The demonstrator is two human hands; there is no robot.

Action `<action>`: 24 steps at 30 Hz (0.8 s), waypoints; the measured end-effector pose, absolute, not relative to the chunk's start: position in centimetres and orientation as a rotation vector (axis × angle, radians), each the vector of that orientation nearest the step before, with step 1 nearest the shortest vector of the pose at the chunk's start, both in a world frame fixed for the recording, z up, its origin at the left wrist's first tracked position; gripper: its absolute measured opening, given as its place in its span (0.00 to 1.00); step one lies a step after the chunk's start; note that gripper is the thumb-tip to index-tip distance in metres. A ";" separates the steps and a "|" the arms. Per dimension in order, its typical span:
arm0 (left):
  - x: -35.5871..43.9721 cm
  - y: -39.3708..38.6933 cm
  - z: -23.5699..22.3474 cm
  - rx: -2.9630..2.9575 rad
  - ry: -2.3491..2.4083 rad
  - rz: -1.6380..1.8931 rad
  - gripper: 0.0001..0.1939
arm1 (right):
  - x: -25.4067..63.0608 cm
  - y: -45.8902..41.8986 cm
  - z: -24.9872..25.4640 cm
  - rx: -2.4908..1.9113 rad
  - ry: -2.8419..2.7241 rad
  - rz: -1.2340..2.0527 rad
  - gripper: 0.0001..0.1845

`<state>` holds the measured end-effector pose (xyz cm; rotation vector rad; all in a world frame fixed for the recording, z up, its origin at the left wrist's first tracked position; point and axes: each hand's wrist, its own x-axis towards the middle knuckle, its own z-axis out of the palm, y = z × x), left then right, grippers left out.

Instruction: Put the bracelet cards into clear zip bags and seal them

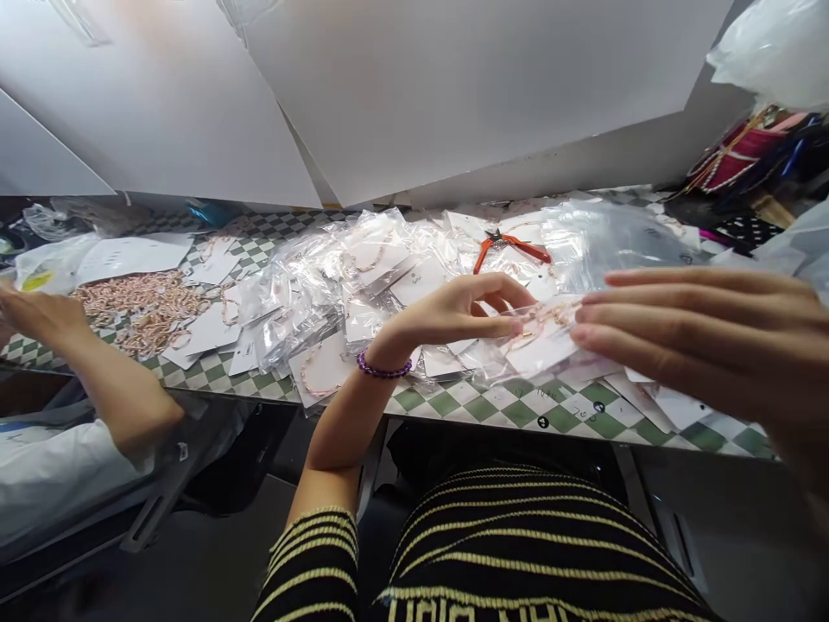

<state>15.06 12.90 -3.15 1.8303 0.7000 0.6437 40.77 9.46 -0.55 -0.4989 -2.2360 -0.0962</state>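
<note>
My left hand (pixel 479 307), with a purple bead bracelet (pixel 383 371) at its wrist, pinches a clear plastic bag (pixel 496 367) between thumb and fingers. Inside the bag are a white card and a pink-and-gold bracelet (pixel 550 318). At the bag's right end, my right hand (pixel 699 333) has its fingers stretched out straight, the fingertips against the plastic. Its thumb is hidden and the hand is slightly blurred. Orange-handled pliers (pixel 511 246) lie just beyond my hands on a heap of bagged bracelets (pixel 379 250).
A checkered tabletop (pixel 453 399) runs across. Flat empty bags (pixel 602 242) lie at the back right. To the left is a pile of loose pink bracelets (pixel 148 307), near a co-worker's arm (pixel 110 363). White panels (pixel 453 95) stand behind; a pink container (pixel 738 160) is far right.
</note>
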 end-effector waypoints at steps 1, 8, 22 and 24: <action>15.2 12.6 -3.1 1.883 0.754 0.708 0.09 | 40.9 9.2 -0.8 -0.477 -2.264 -0.135 0.13; 16.9 10.5 -2.3 2.190 1.110 1.155 0.14 | 41.2 10.3 -0.6 -0.032 -2.524 -0.603 0.10; 15.7 10.1 -1.2 2.085 0.670 0.990 0.27 | 39.6 12.8 0.4 -0.714 -2.073 -0.102 0.07; 16.3 10.0 -0.6 2.064 0.702 1.055 0.25 | 38.9 12.9 0.4 -0.750 -2.017 -0.038 0.10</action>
